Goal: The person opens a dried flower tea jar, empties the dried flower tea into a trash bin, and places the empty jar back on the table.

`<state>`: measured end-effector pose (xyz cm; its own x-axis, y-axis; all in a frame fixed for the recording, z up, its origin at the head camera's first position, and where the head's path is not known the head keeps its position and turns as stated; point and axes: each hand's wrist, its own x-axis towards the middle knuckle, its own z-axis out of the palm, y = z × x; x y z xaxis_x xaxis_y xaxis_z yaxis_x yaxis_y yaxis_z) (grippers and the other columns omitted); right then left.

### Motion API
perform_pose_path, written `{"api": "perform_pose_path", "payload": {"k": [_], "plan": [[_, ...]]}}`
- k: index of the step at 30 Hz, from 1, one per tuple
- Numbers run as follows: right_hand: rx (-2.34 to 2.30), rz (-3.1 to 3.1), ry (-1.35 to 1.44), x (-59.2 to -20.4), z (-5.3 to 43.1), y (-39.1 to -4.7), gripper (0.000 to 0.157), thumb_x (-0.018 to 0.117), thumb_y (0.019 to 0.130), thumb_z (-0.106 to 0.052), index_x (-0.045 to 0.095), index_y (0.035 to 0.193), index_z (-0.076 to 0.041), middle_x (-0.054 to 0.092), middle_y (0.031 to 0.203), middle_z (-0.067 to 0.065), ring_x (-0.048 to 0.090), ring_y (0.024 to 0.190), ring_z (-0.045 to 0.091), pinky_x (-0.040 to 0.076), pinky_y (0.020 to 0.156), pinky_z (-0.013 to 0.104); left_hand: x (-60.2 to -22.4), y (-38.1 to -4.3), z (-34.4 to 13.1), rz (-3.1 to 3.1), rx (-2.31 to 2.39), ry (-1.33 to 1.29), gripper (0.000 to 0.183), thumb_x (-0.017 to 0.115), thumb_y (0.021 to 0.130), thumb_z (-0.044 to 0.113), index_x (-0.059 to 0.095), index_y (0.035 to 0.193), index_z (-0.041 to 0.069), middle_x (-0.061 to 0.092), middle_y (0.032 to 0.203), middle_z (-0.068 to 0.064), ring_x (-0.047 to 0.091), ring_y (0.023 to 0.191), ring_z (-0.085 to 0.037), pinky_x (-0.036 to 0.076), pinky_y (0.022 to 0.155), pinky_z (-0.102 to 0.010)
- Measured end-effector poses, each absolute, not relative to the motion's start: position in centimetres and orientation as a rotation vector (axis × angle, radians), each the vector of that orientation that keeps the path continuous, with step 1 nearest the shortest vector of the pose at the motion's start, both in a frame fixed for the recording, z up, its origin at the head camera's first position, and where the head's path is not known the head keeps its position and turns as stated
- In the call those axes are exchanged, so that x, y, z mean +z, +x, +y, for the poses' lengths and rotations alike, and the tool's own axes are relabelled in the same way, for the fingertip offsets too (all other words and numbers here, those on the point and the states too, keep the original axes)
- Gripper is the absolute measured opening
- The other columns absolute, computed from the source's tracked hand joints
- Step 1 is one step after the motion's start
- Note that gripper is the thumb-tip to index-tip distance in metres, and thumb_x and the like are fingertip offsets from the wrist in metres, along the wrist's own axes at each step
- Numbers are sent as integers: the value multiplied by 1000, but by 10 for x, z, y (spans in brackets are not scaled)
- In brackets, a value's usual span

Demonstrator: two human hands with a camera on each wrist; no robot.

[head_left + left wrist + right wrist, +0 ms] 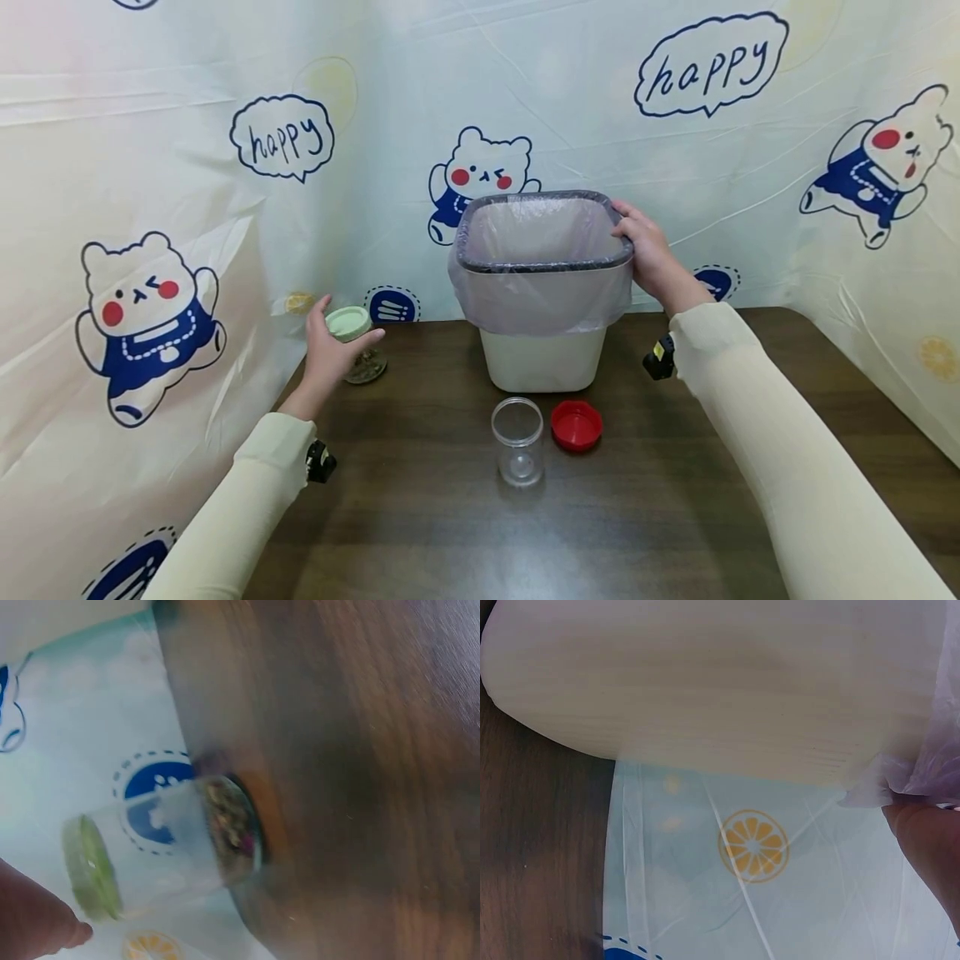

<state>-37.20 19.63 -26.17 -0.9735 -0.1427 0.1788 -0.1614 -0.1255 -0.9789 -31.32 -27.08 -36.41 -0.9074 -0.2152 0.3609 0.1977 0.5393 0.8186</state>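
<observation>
My right hand (647,247) grips the right rim of a cream trash can (543,360) at the back of the table. A translucent bag (543,302) lines the can and folds over its dark rim; part of my hand and the bag also show in the right wrist view. On the left, my left hand (330,354) spreads its thumb and fingers around the green lid of a clear jar (169,844). Dried, mixed bits lie in the bottom of that jar, which stands upright near the table's back left edge. The left wrist view is blurred.
In front of the can stands an uncapped clear jar (519,446). A red lid (576,426) lies on the dark wooden table (420,517) just right of it. Behind everything hangs a printed cloth (390,108) with cartoon bears.
</observation>
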Motion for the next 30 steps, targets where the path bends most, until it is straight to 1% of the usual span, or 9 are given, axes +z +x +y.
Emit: {"api": "perform_pose_path", "payload": {"k": [5, 9, 16, 19, 21, 23, 27, 30], "plan": [[2322, -2059, 366, -261, 196, -372, 63, 36, 94, -8, 20, 155, -13, 11, 161, 4, 20, 140, 17, 28, 104, 27, -373, -318, -278, -2414, -1256, 167, 116, 84, 75, 37, 3, 156, 14, 9, 157, -18, 17, 141, -37, 21, 110, -56], [2314, -2060, 359, -261, 196, -372, 64, 36, 93, -8, 21, 155, -12, 12, 161, 5, 20, 140, 17, 28, 105, 27, -381, -323, -284, -2463, -1238, 264, 123, 83, 75, 40, -8, 155, 14, 1, 159, -19, 7, 144, -36, 17, 112, -55], [2303, -2058, 350, -262, 196, -373, 64, 36, 93, -7, 22, 155, -12, 13, 161, 5, 20, 140, 17, 27, 106, 27, -390, -332, -291, -2446, -1348, 339, 125, 80, 79, 39, -17, 153, 14, -7, 159, -18, 1, 145, -34, 13, 114, -51], [2302, -2058, 351, -262, 196, -373, 63, 36, 93, -8, 23, 155, -11, 13, 161, 5, 20, 140, 17, 27, 106, 28, -394, -335, -293, -2443, -1406, 369, 125, 79, 79, 40, -18, 152, 12, -4, 159, -20, 4, 145, -34, 14, 114, -50], [2296, -2064, 354, -262, 196, -373, 63, 37, 93, -8, 23, 155, -11, 13, 161, 5, 20, 140, 17, 27, 106, 28, -397, -337, -293, -2440, -1452, 396, 125, 79, 79, 42, -17, 152, 12, 1, 159, -21, 9, 144, -35, 16, 114, -49], [2296, -2067, 354, -262, 196, -373, 63, 37, 94, -9, 23, 155, -12, 13, 161, 4, 20, 140, 17, 27, 106, 28, -401, -340, -293, -2429, -1489, 418, 123, 80, 78, 44, -11, 153, 11, 9, 157, -22, 16, 143, -35, 19, 113, -48], [2294, -2067, 356, -262, 197, -373, 63, 37, 93, -8, 22, 155, -11, 13, 161, 5, 20, 140, 18, 27, 106, 29, -405, -344, -291, -2380, -1549, 430, 115, 82, 77, 40, 0, 152, 9, 19, 153, -20, 24, 139, -34, 23, 112, -46], [2292, -2065, 358, -261, 197, -373, 63, 36, 93, -7, 22, 155, -11, 13, 161, 5, 20, 140, 18, 27, 107, 30, -406, -346, -290, -2354, -1569, 425, 112, 82, 78, 36, 3, 152, 8, 20, 153, -19, 25, 139, -33, 23, 113, -45]]}}
